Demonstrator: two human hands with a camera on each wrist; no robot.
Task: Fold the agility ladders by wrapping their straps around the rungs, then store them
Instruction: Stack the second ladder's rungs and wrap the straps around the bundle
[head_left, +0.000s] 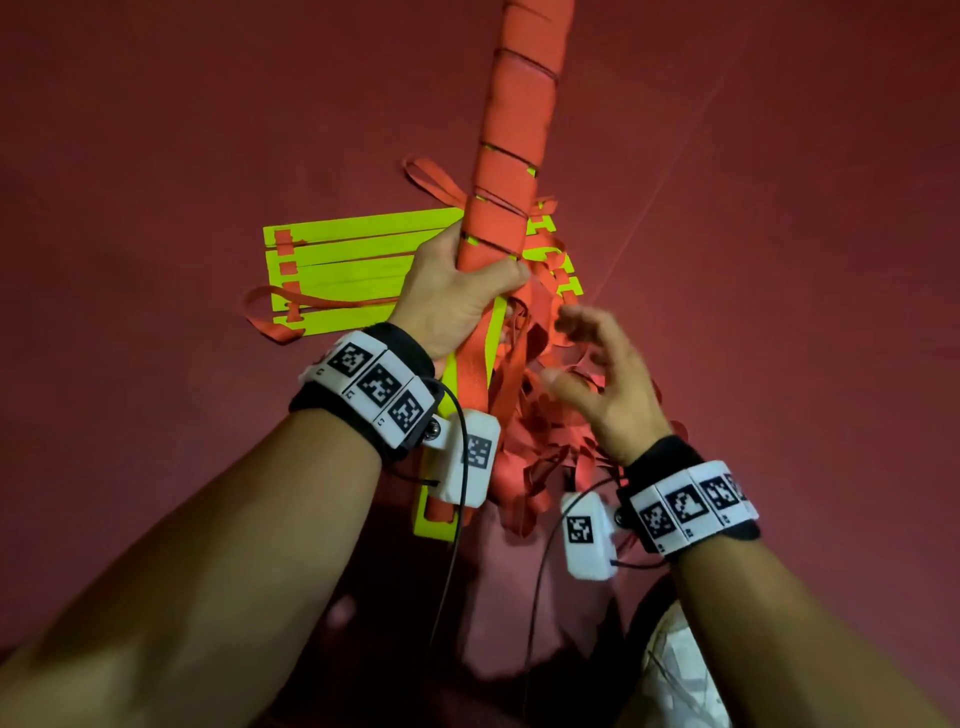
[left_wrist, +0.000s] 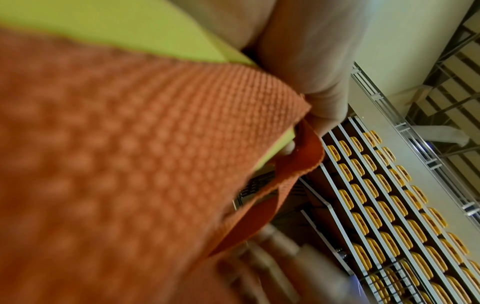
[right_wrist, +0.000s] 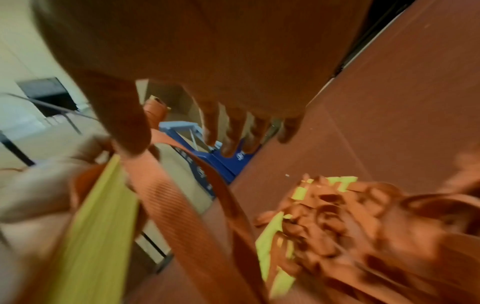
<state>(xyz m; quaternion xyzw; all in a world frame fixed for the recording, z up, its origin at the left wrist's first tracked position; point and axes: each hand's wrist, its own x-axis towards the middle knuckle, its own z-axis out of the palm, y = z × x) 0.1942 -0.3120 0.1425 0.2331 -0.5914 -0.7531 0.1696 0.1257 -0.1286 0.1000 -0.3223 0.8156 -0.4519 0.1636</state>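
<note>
Above the floor, left hand (head_left: 457, 291) grips the wrapped bundle (head_left: 511, 156), long axis upright-away. Loose strap (head_left: 524, 364) hangs just left of the right hand (head_left: 602, 384), fingers released, nearer.

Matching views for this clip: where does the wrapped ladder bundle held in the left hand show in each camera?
Head: the wrapped bundle rises from centre to the top edge, gripped by the left hand.
Left wrist: blurred orange webbing fills the left side.
Right wrist: lower left, a yellow rung edge with an orange strap.
Shared landmark: the yellow rung.
</note>
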